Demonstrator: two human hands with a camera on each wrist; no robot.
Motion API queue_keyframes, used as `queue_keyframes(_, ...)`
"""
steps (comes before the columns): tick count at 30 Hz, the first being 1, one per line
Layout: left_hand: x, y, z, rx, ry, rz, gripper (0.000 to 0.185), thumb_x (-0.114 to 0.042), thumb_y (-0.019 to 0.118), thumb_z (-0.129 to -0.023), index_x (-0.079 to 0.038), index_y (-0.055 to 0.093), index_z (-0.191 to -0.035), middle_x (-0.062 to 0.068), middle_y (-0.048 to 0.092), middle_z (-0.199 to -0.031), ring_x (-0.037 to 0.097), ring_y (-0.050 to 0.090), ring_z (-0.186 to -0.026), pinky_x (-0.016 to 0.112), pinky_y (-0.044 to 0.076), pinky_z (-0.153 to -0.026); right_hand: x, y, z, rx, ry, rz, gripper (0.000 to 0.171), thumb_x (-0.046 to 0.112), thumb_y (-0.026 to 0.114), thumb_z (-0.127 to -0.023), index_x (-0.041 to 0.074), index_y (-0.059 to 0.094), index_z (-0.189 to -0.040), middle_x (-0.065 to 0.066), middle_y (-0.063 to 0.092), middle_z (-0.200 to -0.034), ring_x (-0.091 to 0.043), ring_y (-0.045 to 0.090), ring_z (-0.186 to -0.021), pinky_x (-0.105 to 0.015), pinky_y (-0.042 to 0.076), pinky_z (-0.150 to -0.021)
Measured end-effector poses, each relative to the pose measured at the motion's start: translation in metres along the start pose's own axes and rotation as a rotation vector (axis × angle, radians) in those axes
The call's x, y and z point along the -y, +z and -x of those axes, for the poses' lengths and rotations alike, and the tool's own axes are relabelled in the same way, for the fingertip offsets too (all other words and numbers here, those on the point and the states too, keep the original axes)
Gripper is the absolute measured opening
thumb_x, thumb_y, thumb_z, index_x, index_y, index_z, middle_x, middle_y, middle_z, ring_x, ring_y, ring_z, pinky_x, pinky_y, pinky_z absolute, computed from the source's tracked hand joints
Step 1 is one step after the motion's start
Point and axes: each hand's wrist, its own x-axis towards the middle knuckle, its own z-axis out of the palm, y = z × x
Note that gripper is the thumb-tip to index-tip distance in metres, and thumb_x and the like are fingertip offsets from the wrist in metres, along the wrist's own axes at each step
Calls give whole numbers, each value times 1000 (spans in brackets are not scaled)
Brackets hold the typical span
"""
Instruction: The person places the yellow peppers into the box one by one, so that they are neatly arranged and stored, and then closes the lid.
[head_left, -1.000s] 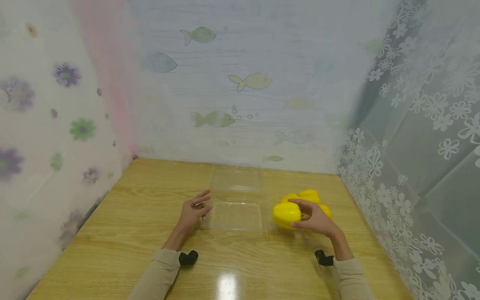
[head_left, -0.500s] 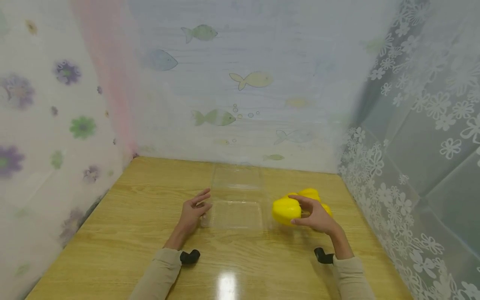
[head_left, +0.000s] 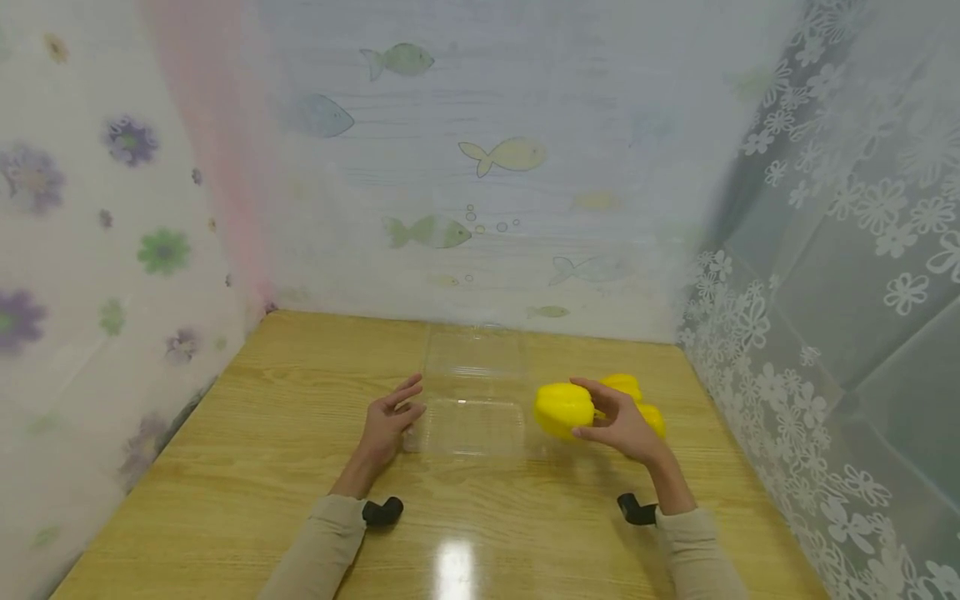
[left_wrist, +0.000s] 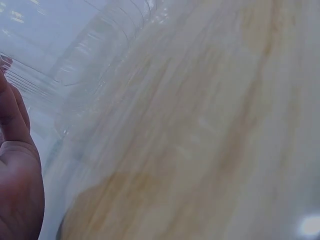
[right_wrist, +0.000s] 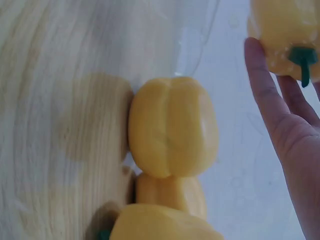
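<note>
Just left of the right hand's palm, one yellow pepper is pinched by thumb and spread fingers; gripped only near the stem, it could slip. Three more peppers sit beyond that hand. Right beside the left hand, its fingers loosely extended, one clear container might slide if bumped.

Head view down over tabletop, wrist close-ups
</note>
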Motion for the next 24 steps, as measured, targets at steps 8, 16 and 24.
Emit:
queue_keyframes(8,1,2,1,6,3,97,56,7,65,-95,25,38,-141,19,37,-161,1,51,-71,13,41,-51,-4,13,-8,-73,-55,-31,74,-5,75,-88,-4,39,-153,-9,54,-148,-7,60,-123,-31,58,-89)
queue_keyframes(16,0,3,1,3,18,101,57,8,65,-94,26,37,-140,18,40,-160,1,52,-71,14,40,-50,0,25,-17,-68,-60,-60,74,-3,77,-87,0,42,-153,-21,50,-148,-8,60,-123,-32,58,-90)
queue_keyframes(24,3,3,1,11,44,128,56,8,65,-94,28,38,-139,15,44,-157,1,53,-70,14,42,-52,-4,39,-24,-38,-47,-96,73,1,77,-89,2,42,-153,-24,48,-150,-10,60,-123,-33,58,-90)
